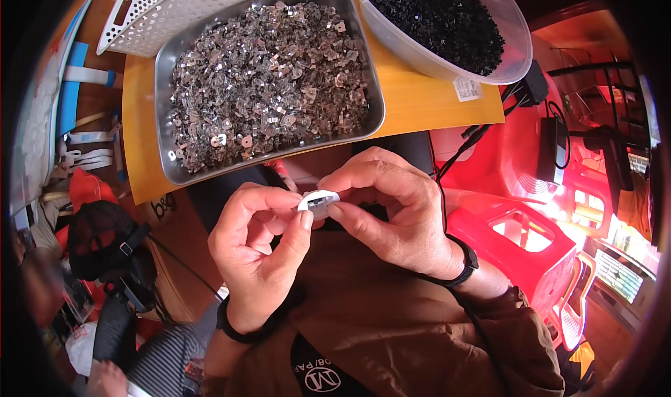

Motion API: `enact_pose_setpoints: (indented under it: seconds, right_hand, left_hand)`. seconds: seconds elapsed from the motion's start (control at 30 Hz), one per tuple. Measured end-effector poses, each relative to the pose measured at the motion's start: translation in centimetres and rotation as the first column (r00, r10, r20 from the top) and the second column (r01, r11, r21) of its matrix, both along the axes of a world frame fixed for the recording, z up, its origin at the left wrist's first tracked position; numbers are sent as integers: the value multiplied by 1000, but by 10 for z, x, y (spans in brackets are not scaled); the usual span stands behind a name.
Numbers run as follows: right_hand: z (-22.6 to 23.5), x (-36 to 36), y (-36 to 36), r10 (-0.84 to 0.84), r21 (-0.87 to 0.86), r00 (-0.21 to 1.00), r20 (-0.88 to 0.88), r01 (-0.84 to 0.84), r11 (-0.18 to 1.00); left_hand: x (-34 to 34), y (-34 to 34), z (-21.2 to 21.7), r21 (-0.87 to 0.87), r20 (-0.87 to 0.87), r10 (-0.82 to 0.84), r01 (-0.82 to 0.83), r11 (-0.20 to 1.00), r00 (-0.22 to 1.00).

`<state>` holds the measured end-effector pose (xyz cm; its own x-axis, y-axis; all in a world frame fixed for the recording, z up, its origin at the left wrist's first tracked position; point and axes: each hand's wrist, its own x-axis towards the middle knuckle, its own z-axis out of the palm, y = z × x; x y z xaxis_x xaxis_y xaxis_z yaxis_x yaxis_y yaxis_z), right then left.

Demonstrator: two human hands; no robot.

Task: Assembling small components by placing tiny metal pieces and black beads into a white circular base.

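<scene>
Hands (pixel 260 240) (pixel 398 215), two, pinch one small white piece (pixel 319 203).

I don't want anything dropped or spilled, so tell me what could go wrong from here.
1. The small white part is pinched by the fingertips of the left hand and right hand, so it could slip.
2. The metal tray, heaped with small metal pieces, sits close to the table's front edge; a bump might spill some.
3. The plastic bowl of black bits seems to overhang the right edge, so a knock might tip it.
</scene>
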<state>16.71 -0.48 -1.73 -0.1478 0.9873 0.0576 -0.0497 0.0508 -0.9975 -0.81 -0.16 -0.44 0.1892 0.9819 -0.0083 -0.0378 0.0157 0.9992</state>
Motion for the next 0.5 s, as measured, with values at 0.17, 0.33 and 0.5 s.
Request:
enact_pose_setpoints:
  seconds: [0.17, 0.33, 0.5]
  right_hand:
    - [2, -3, 2, -25, 58, 999, 38, 23, 998]
    - [2, -4, 1, -70, 82, 995, 76, 63, 995]
    - [0, -3, 0, -67, 58, 997, 33, 65, 996]
  left_hand:
    - [2, -2, 6, 40, -112, 63, -59, 997, 992]
    - [4, -3, 5, 46, -99, 68, -64, 997, 993]
    - [7, -3, 5, 80, -126, 68, -58, 995, 990]
